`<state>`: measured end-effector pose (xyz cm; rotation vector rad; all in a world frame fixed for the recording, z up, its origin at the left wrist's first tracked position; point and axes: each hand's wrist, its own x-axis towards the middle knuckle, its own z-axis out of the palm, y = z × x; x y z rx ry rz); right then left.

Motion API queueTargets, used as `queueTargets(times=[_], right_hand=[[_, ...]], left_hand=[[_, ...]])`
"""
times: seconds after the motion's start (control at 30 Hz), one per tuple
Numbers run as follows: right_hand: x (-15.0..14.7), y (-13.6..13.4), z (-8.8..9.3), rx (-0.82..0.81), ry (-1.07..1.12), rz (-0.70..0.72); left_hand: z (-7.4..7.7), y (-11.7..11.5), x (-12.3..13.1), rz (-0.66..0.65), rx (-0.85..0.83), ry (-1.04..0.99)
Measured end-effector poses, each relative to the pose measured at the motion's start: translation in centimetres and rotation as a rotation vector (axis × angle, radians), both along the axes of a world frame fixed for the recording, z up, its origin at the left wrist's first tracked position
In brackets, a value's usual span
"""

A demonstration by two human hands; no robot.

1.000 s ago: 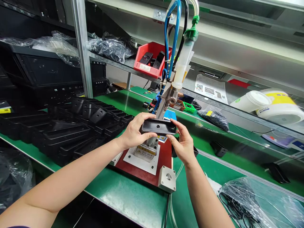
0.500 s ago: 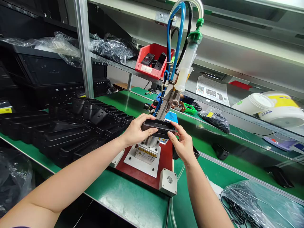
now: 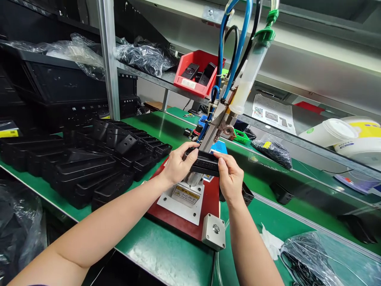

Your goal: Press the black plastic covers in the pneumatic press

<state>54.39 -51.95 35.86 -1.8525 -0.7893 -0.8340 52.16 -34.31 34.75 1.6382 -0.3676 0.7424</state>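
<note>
A black moulded plastic housing (image 3: 202,163) is pinched between a worker's two hands directly above a red-based dispensing stand (image 3: 212,210), its long side lying crosswise just in front of the stand's metal head (image 3: 228,129). The left grip (image 3: 178,167) closes narrowly on one end, fingers curled over the top, while the right grip (image 3: 230,177) clasps the opposite end between thumb and fingers. A translucent syringe barrel (image 3: 248,75), fed by blue air hoses (image 3: 236,39), rises above the head of the stand. To the left of the stand, rows of stacked black housings (image 3: 89,163) crowd the green tabletop (image 3: 166,246). A single black part (image 3: 247,194) lies just right of the stand, below the right grip, and a grey push-button box (image 3: 213,231) sits at the stand's front corner. Behind the stand, a red bin (image 3: 195,73) holding black parts rests on a metal shelf (image 3: 154,81). To the front right of the stand lies a clear plastic bag of black cords (image 3: 309,262).
</note>
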Motion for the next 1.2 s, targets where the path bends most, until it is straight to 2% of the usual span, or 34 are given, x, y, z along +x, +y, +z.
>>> queueTargets(times=[0.27,0.47,0.73,0.97,1.1,1.2], right_hand=[[0.6,0.6,-0.8,0.099,0.039,0.04],[0.8,1.2,-1.7,0.163,-0.051,0.0],[1.4,1.8,-2.6,0.258,-0.15,0.006],[1.7,2.4,-2.7,0.323,-0.071,-0.023],[1.6,2.6,-2.4,0.371,-0.043,-0.002],[1.5,2.9,-2.0,0.4,0.052,-0.046]], left_hand=[[0.0,-0.2,0.1,0.087,0.042,-0.005],[-0.3,-0.2,0.0,0.078,0.05,-0.026],[-0.9,-0.5,0.1,0.137,0.077,-0.115],[-1.2,-1.0,-0.3,0.278,0.112,-0.104],[-1.1,-1.0,-0.3,0.294,0.125,-0.107],[-1.0,-1.1,-0.2,0.299,0.103,-0.155]])
